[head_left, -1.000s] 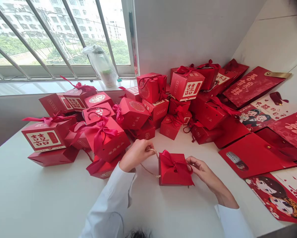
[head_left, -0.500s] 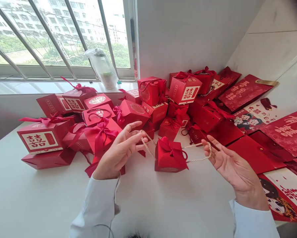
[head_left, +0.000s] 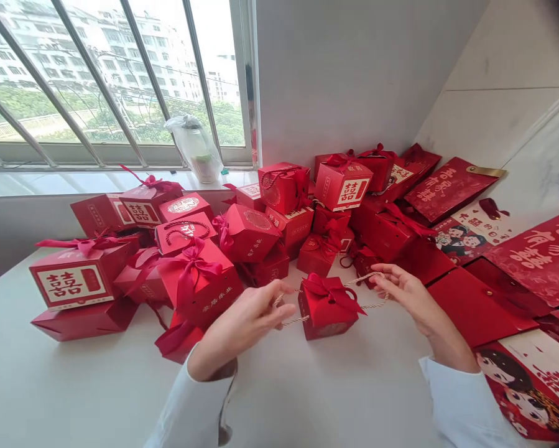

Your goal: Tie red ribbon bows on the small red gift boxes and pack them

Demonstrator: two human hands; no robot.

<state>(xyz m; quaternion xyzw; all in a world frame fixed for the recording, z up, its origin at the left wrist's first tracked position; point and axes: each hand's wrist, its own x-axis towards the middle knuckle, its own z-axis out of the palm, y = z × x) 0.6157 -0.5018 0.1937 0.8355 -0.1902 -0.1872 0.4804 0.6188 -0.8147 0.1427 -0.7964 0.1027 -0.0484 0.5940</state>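
Observation:
A small red gift box [head_left: 331, 320] with a red ribbon bow [head_left: 328, 289] on top sits on the white table between my hands. Twisted gold cord handles come out from both of its sides. My left hand [head_left: 254, 317] has its fingers curled around the left cord handle [head_left: 298, 321], just left of the box. On the other side, my right hand [head_left: 403, 295] pinches the loop of the right cord handle [head_left: 359, 279]. Both cords are drawn outward, away from the box.
Several red gift boxes [head_left: 251, 230] are heaped behind and to the left. Red envelopes and paper bags [head_left: 451, 186] lie along the right. A plastic-wrapped cup [head_left: 198, 152] stands on the sill by the barred window. The white table [head_left: 97, 392] extends in front.
My left hand has turned palm-down and closed more around its cord. My right hand has rolled over and moved slightly inward. The view has tilted up a little.

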